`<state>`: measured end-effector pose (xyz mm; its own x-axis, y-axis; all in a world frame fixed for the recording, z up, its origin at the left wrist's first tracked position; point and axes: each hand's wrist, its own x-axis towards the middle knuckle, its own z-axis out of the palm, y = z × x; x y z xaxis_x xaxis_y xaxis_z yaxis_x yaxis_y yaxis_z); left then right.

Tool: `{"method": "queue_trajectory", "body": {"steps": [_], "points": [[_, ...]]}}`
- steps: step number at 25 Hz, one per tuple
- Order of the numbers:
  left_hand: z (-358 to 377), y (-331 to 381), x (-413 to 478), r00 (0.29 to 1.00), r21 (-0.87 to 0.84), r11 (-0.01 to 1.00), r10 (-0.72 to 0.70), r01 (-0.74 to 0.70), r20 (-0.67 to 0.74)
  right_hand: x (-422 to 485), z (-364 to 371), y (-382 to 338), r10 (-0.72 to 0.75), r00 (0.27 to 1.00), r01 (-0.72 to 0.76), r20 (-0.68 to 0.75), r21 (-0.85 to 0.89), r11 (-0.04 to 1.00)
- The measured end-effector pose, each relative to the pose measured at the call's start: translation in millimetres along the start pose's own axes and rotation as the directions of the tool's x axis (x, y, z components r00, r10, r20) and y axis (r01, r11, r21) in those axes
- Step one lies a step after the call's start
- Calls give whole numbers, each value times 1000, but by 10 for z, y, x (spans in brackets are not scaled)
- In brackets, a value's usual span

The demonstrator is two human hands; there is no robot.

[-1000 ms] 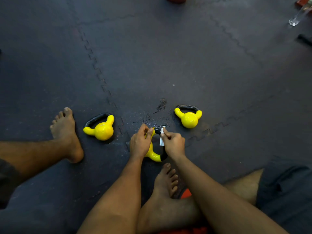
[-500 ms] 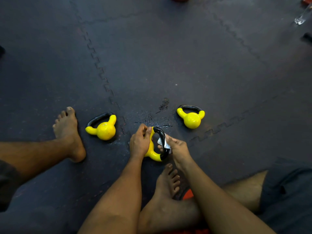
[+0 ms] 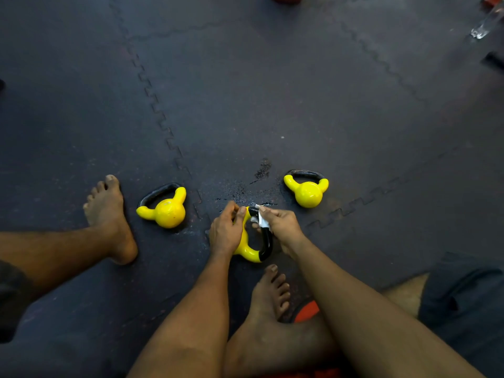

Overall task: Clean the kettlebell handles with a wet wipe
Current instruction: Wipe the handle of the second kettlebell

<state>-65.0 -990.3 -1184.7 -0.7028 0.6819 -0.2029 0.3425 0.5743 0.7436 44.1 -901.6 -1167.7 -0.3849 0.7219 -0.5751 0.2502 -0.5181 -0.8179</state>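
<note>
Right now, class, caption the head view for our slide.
Left hand grips yellow kettlebell while right hand rubs white wipe on its black handle.

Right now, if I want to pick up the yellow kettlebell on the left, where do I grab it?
Grab the left kettlebell by its black handle, coming from above with fingers curled through the loop. The handle is free and open, while the round yellow ball looks smooth and hard to hold.

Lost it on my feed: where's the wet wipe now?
Head view, lower centre: the wet wipe is pinched in the right hand against the black handle of the middle kettlebell, which the left hand holds.
</note>
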Motion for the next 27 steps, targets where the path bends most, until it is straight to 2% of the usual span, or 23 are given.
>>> {"method": "queue_trajectory", "body": {"steps": [2,5,6,7,8,9,10,12,14,18,19,20,22,25,27], "points": [[-22,26,-10,1000,9,1000,5,-5,-1,-77,-53,60,56,996,-66,75,146,987],[-16,15,-14,1000,2,1000,24,-24,8,-189,-107,188,50,995,-69,84,253,965],[-12,11,-16,1000,-2,1000,31,-31,5,-210,-118,226,14,999,-24,50,200,980],[-5,8,-13,999,-1,999,32,-32,1,-220,-125,255,-46,999,47,-13,44,998],[3,13,-9,1000,7,1000,30,-30,-3,-245,-118,268,-144,986,125,-88,-190,974],[16,12,-1,1000,20,999,28,-28,-3,-276,-94,276,-257,953,174,-162,-405,898],[26,14,7,1000,36,999,26,-26,-2,-321,-45,253,-339,913,169,-228,-544,822],[40,17,15,1000,59,998,19,-19,2,-369,48,187,-424,870,145,-252,-691,708],[41,13,28,1000,65,998,13,-14,16,-340,104,145,-483,858,185,-175,-772,608],[48,9,47,999,65,998,22,-24,40,-98,163,-25,-440,897,192,-37,-864,465],[43,8,55,999,65,998,13,-16,37,-43,168,-60,-407,913,195,-13,-863,466],[40,-4,68,999,54,999,3,-5,34,3,159,-87,-374,928,213,6,-831,514],[59,-36,72,1000,8,1000,-5,5,28,58,59,-102,-311,950,239,22,-691,682],[54,-29,41,1000,6,1000,9,-9,10,82,-97,32,-167,985,169,36,-338,926],[52,-14,20,1000,16,1000,24,-24,8,50,-141,143,-96,993,106,71,-150,983]]}}
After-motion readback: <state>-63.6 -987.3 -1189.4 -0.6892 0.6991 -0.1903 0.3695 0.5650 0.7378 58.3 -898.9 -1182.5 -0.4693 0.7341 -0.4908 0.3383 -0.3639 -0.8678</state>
